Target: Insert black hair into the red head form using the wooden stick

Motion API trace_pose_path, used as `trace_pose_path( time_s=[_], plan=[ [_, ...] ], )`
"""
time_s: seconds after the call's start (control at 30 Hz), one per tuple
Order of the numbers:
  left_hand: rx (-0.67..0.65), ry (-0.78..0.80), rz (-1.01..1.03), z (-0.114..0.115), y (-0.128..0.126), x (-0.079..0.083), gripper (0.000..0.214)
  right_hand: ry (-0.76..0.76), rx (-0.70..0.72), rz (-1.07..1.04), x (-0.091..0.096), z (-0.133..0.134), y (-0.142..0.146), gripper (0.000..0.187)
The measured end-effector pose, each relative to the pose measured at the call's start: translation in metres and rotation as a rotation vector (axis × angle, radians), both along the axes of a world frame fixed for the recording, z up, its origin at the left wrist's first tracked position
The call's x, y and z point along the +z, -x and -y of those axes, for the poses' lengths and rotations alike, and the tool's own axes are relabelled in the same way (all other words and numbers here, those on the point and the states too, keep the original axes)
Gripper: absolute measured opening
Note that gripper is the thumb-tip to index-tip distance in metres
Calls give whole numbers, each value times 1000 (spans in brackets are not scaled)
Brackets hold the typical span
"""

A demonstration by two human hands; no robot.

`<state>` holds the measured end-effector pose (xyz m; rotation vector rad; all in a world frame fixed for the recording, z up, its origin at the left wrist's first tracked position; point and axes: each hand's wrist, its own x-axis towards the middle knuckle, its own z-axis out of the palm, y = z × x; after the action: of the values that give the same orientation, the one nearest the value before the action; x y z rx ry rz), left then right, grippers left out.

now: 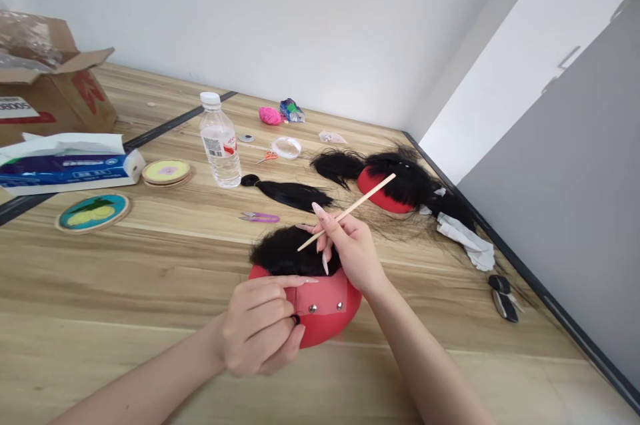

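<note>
My right hand [353, 245] pinches a thin wooden-handled hook needle [367, 196], its pale shaft slanting up to the right and its small dark tip pointing down to the left. Beneath it sits a red dome-shaped form [327, 335] with black hair [280, 249] across its far side. A patch of fine netting [325, 291] lies over the near side, fixed by two silver pins [313, 309]. At the form's left edge, my left hand [260, 325] is closed round a small lock of black hair [296, 320]. Its index finger reaches along the netting's upper edge.
Behind lie purple thread snips [260, 217], a tied hair bundle [293, 193] and a water bottle [220, 145]. A second red form [383, 193] with hair stands back right. Embroidery hoops [94, 213], a tissue pack [70, 168] and a cardboard box [60, 95] are leftward.
</note>
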<state>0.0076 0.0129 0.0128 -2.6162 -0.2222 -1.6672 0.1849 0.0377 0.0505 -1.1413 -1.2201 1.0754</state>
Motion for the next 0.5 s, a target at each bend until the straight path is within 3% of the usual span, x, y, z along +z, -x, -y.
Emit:
trace_pose_path(
  time_s=[0.5],
  plan=[
    [2, 7, -10, 0, 1, -1, 22, -10, -68, 58, -1, -1, 2, 37]
  ],
)
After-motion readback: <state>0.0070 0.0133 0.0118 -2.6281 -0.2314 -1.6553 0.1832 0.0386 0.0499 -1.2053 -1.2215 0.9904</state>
